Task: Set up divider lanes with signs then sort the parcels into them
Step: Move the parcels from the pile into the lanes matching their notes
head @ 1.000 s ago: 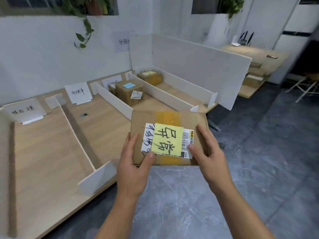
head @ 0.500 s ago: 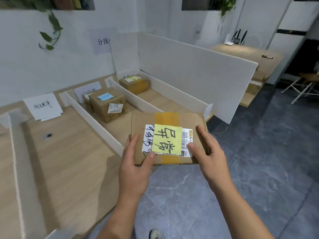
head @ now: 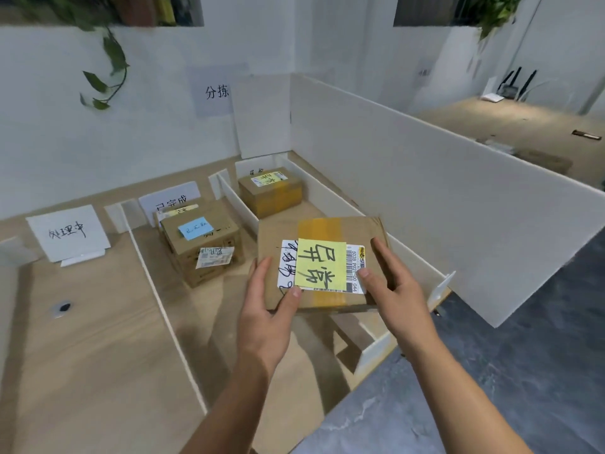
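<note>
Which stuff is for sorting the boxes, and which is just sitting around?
For the job: held parcel, left hand, right hand, lane dividers, signs, sorted parcels.

Just there: hanging plant, router on far desk.

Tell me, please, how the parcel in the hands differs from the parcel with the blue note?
The held parcel is flat and carried above the table by both hands; the blue-note parcel is taller and rests in a lane. The held one bears a yellow note, the other a blue note. Both are brown cardboard.
</note>
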The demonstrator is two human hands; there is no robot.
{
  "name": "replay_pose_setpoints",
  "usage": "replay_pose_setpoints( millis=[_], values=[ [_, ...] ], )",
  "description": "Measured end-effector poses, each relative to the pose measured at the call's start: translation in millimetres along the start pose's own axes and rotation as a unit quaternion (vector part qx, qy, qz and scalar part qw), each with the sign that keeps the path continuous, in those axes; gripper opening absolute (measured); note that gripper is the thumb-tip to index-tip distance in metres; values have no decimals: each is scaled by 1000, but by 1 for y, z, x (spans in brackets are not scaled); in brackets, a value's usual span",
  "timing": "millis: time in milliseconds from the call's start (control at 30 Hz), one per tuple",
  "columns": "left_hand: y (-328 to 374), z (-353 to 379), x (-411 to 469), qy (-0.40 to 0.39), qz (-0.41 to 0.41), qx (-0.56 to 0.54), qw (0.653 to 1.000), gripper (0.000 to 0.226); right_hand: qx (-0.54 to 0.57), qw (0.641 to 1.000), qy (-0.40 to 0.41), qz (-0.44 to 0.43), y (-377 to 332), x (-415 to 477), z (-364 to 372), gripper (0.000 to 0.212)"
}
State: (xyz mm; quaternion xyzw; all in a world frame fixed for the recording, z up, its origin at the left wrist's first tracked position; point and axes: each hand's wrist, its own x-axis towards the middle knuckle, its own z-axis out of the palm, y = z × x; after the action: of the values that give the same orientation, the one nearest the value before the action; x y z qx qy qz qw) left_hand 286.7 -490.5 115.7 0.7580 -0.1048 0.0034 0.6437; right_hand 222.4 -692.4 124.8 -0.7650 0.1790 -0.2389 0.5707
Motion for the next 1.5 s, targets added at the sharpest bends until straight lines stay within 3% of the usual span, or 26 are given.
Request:
replay_pose_setpoints(
  millis=[200, 333, 633, 867, 1100, 1500],
  values=[
    [-21, 68, 93, 54, 11, 45, 997, 68, -18, 1000, -20, -10, 36, 127, -3, 60],
    [-32, 123, 166, 86, -25, 57, 994, 76, -33, 998, -50, -8, 61, 226, -3, 58],
    [-84, 190, 294, 156, -130, 138, 969, 68, -49, 984, -159, 56, 125, 392, 52, 55],
    [-136, 197, 354, 188, -176, 172, 951, 66, -118, 965, -218, 86, 167, 442, 103, 58],
    [-166, 198, 379, 185, -226, 175, 940, 66, -95, 961, -239, 97, 198, 463, 130, 58],
    [-171, 193, 403, 188, -221, 186, 939, 64, -101, 962, -237, 92, 203, 487, 152, 57]
  ],
)
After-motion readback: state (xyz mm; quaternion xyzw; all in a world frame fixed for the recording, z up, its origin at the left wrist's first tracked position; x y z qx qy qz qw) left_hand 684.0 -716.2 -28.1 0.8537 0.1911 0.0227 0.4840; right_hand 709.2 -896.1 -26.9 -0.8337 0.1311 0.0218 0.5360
